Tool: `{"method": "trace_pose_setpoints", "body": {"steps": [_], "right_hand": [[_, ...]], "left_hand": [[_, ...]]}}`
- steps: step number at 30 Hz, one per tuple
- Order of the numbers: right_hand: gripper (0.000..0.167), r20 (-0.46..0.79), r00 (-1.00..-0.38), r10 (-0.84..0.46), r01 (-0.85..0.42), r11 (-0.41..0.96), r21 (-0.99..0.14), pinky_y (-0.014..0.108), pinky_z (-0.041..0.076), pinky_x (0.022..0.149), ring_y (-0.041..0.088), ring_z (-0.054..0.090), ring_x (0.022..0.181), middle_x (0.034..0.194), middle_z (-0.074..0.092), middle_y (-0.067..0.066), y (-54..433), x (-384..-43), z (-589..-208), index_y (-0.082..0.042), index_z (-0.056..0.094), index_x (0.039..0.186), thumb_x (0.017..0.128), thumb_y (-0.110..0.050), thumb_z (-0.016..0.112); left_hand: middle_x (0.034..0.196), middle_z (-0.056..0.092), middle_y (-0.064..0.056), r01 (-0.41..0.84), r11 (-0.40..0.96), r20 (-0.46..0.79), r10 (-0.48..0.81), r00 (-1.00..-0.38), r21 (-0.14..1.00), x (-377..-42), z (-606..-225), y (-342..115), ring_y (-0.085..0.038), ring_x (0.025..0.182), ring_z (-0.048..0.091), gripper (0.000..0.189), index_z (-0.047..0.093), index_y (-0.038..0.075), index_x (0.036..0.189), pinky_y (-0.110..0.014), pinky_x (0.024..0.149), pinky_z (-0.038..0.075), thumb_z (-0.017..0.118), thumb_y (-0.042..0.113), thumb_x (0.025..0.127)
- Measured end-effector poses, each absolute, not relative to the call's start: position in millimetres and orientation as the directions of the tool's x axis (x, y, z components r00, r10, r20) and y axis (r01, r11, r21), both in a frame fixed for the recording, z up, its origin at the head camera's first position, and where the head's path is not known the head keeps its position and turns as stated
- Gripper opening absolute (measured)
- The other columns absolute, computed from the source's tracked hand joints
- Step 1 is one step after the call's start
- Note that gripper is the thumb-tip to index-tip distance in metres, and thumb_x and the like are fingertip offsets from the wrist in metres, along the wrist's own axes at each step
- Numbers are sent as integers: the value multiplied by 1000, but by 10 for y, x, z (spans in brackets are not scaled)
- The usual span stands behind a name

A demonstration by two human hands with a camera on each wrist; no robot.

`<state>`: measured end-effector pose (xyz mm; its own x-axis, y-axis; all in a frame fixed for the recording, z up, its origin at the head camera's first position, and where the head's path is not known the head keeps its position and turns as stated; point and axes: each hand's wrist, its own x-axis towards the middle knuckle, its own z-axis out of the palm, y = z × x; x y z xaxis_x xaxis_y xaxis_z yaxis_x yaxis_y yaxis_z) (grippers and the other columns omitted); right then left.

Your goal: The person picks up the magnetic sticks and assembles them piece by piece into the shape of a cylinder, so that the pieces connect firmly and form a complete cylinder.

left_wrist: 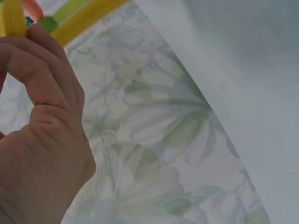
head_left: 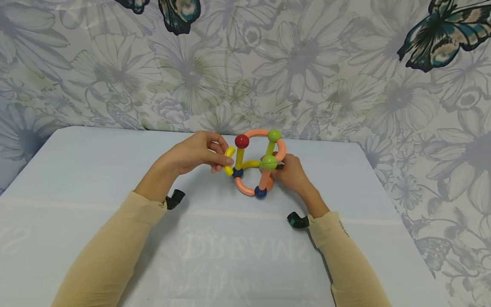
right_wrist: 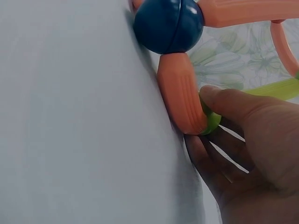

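A ball-and-rod building toy stands on the table before me. My left hand point(head_left: 193, 154) pinches a short curved yellow rod point(head_left: 228, 162) between thumb and fingers, its lower end right at a dark blue ball point(head_left: 238, 172). From that ball a straight yellow rod point(head_left: 239, 158) rises to a red ball point(head_left: 241, 141). On the far right side, my right hand point(head_left: 294, 174) grips the toy low down. The right wrist view shows its thumb and fingers around a green ball point(right_wrist: 213, 122) at the end of a curved orange rod point(right_wrist: 180, 93), which joins another blue ball point(right_wrist: 168, 25).
Two light green balls, the upper one point(head_left: 274, 136) and the lower one point(head_left: 269, 162), are linked by a green rod point(head_left: 270, 148). Curved orange rods point(head_left: 258, 132) run around top and base. The white table point(head_left: 238, 256) meets a flower-patterned wall point(head_left: 299, 64) behind.
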<state>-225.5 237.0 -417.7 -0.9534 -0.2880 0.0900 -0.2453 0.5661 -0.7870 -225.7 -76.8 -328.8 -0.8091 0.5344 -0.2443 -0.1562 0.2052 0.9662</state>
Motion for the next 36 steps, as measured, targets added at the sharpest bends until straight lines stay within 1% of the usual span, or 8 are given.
{"method": "trace_pose_setpoints", "body": {"steps": [5, 10, 15, 20, 26, 29, 32, 36], "right_hand": [[30, 104, -956, -275, -253, 592, -765, 43, 58, 101, 31, 68, 125, 124, 75, 13, 2378, -2247, -4184, -7, 76, 123, 93, -7, 79], [32, 102, -962, -253, -239, 602, -762, 45, 59, 99, 32, 70, 121, 123, 76, 13, 2378, -2234, -4176, -7, 77, 122, 91, -9, 82], [34, 101, -965, -243, -233, 613, -755, 45, 59, 98, 32, 71, 119, 123, 76, 15, 2376, -2233, -4175, -6, 76, 123, 91, -12, 84], [36, 106, -963, -248, -240, 609, -756, 43, 60, 98, 32, 72, 118, 123, 75, 14, 2361, -2236, -4171, -6, 75, 123, 90, -13, 85], [37, 83, -969, -233, -214, 617, -758, 46, 60, 97, 35, 73, 116, 125, 75, 17, 2350, -2227, -4149, -3, 74, 124, 89, -8, 84], [38, 85, -969, -233, -214, 612, -762, 47, 60, 97, 36, 72, 117, 126, 74, 18, 2341, -2228, -4147, -1, 74, 124, 88, -8, 84], [34, 100, -965, -244, -231, 603, -763, 45, 60, 97, 34, 70, 121, 125, 75, 17, 2345, -2234, -4157, -3, 75, 123, 90, -8, 82], [30, 110, -953, -281, -260, 582, -770, 42, 60, 98, 31, 68, 124, 123, 76, 13, 2369, -2250, -4171, -7, 77, 123, 93, -7, 79]], "left_hand": [[81, 71, -13, -268, 113, -286, 531, -798, 957, -2176, -3249, -628, -22, 63, 69, 44, 41, 2, 114, -33, 74, 62, 80, 7, 93], [86, 70, -14, -313, 24, -285, 489, -824, 949, -2123, -3247, -504, -23, 68, 76, 41, 38, 4, 106, -35, 81, 64, 77, 2, 94], [87, 69, -13, -344, -68, -276, 464, -842, 937, -2064, -3239, -408, -24, 69, 77, 41, 36, 6, 97, -34, 87, 63, 77, 1, 94], [91, 77, -15, -323, -135, -249, 393, -885, 937, -1989, -3233, -308, -23, 65, 77, 46, 32, 7, 97, -33, 80, 64, 78, 3, 94], [91, 74, -16, -354, -221, -270, 335, -903, 909, -1931, -3232, -215, -24, 65, 77, 49, 30, 9, 96, -34, 76, 64, 78, 4, 94], [93, 74, -16, -359, -212, -274, 345, -898, 909, -1937, -3240, -228, -25, 67, 78, 47, 32, 8, 96, -35, 80, 64, 79, 6, 94], [89, 75, -16, -340, -140, -267, 380, -886, 930, -1975, -3243, -290, -26, 70, 79, 38, 42, 2, 99, -36, 81, 64, 76, 19, 99], [81, 74, -13, -291, -37, -257, 373, -892, 956, -2071, -3278, -437, -25, 68, 77, 37, 55, -3, 109, -37, 76, 65, 60, 34, 109]]}}
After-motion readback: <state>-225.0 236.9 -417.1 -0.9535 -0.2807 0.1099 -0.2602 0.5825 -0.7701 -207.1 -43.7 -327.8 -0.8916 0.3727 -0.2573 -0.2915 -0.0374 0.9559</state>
